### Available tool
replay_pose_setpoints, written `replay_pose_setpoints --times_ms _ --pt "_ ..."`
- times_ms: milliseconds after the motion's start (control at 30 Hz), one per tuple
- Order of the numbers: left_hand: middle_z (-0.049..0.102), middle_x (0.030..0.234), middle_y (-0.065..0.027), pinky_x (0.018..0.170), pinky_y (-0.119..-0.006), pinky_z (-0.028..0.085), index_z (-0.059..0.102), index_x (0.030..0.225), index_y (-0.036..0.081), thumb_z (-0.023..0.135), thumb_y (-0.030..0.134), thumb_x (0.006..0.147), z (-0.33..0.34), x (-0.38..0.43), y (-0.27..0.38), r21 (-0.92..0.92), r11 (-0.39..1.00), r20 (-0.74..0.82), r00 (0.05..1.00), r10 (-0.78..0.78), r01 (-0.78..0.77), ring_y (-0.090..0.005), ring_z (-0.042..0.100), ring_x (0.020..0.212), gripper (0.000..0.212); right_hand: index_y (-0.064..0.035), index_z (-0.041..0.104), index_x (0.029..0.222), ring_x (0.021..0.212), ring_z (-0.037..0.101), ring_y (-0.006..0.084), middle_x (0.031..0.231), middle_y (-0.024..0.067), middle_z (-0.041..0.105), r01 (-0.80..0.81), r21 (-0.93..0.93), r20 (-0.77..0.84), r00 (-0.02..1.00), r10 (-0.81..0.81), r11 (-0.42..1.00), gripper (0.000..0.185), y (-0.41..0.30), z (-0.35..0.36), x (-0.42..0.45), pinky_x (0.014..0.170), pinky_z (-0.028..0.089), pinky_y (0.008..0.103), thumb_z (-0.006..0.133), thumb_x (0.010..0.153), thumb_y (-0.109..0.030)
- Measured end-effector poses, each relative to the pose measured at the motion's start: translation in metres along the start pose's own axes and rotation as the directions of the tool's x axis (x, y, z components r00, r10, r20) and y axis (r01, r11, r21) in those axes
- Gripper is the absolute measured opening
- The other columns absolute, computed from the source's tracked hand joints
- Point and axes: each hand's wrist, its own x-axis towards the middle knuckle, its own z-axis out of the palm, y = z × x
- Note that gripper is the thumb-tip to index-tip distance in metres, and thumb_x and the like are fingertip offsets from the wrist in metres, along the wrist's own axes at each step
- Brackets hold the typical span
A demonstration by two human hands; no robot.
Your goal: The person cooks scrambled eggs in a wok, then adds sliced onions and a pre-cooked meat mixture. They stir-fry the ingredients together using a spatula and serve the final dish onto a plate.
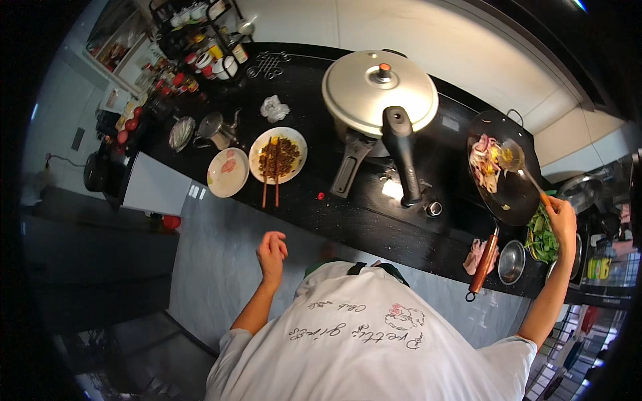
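My right hand (560, 218) grips the orange handle of a metal ladle (511, 156), whose head rests inside a dark wok (516, 200). Sliced onion and yellow bits (485, 163) lie in the wok beside the ladle. The wok's wooden handle (484, 265) points towards me, with nobody holding it. My left hand (272, 250) hangs in front of the counter edge, fingers loosely curled, with nothing in it. Nearest to it, wooden chopsticks (271, 188) lie across a plate of browned minced food (281, 159).
A large pressure cooker (371, 95) stands mid-counter, its handles towards me. A pale plate (228, 173), a metal pot (216, 131) and crumpled plastic (274, 109) are at left. A metal bowl (511, 262), a pink cloth (476, 255) and leafy greens (541, 235) sit below the wok.
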Motion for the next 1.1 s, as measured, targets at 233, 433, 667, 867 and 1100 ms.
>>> replay_pose_setpoints --times_ms 233,433,667,867,1100 --pt "0.065 0.095 -0.0069 0.068 -0.033 0.05 0.05 0.119 0.008 0.059 0.031 0.097 -0.007 0.113 -0.043 0.207 0.975 -0.174 0.978 0.116 -0.078 -0.0167 0.064 0.075 0.033 -0.0127 0.066 0.123 0.095 0.066 0.0376 0.1 0.0186 0.07 -0.008 -0.174 -0.087 0.996 -0.007 0.985 0.038 -0.042 0.043 0.016 0.083 0.051 0.0456 0.067 0.085 -0.013" --pt "0.063 0.088 -0.0048 0.063 -0.032 0.054 0.051 0.114 0.008 0.061 0.035 0.095 -0.004 0.159 -0.034 0.082 0.914 0.21 0.889 -0.406 0.398 -0.0146 0.063 0.07 0.035 -0.0174 0.067 0.122 0.091 0.066 0.0312 0.101 0.0116 0.071 0.073 -0.228 -0.023 0.996 -0.081 0.971 0.044 -0.1 0.007 -0.049 0.082 0.05 0.0415 0.07 0.08 -0.006" --pt "0.058 0.08 -0.0081 0.044 -0.031 0.045 0.051 0.101 0.005 0.047 0.019 0.1 -0.04 0.15 -0.061 0.15 0.989 0.169 0.985 -0.042 0.016 -0.0134 0.053 0.052 0.015 -0.0156 0.064 0.128 0.094 0.068 0.0338 0.107 0.0166 0.07 -0.119 -0.059 -0.03 0.993 0.118 0.991 0.047 -0.087 0.035 -0.074 0.083 0.051 0.0399 0.067 0.082 -0.005" --pt "0.066 0.098 -0.0229 0.073 -0.051 0.051 0.044 0.114 0.002 0.042 0.014 0.101 -0.114 0.166 -0.048 0.663 0.706 0.073 0.96 0.272 -0.25 -0.0445 0.064 0.089 0.018 -0.0131 0.063 0.129 0.095 0.068 0.034 0.107 0.0195 0.07 -0.159 0.003 -0.053 0.986 0.159 0.987 0.047 -0.1 0.038 -0.086 0.083 0.051 0.0388 0.066 0.082 -0.005" --pt "0.068 0.094 -0.0204 0.064 -0.051 0.054 0.044 0.109 0.008 0.045 0.019 0.1 -0.154 0.213 -0.054 0.947 0.259 0.136 0.967 0.217 -0.191 -0.0405 0.068 0.076 0.014 -0.0068 0.063 0.127 0.095 0.07 0.0283 0.108 0.0186 0.071 -0.215 0.099 -0.064 0.973 0.222 0.972 0.044 -0.112 0.02 -0.098 0.084 0.051 0.0342 0.063 0.083 -0.004"
